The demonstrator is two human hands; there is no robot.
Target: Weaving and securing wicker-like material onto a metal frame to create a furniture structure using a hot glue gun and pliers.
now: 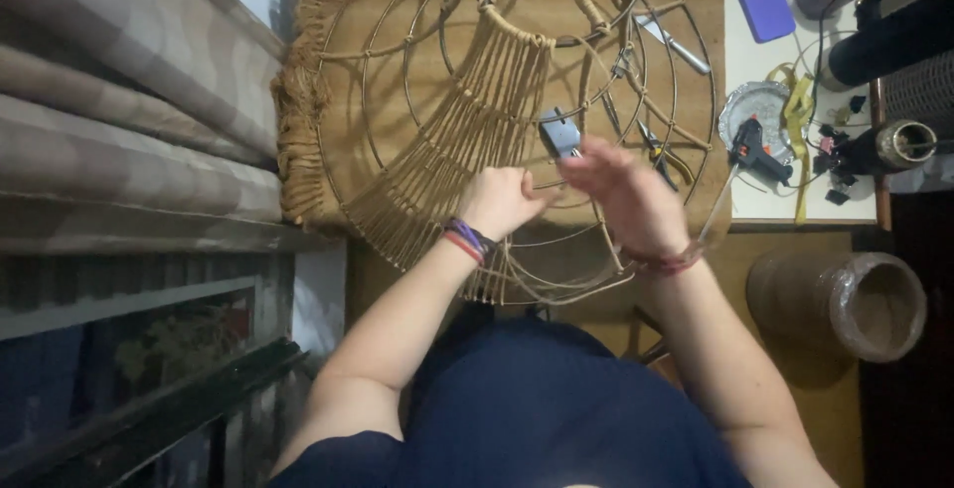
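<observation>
Head view: left hand (500,200) in clenched grip on jute cord (467,130) of wire frame (397,71), right hand (626,195) grip unclear.

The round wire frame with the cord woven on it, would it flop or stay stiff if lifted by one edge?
The wire frame probably stays stiff: its rings and spokes hold a clean round shape. It looks light, mostly open gaps. The woven cord may sag where it hangs loose near the left hand.
</observation>
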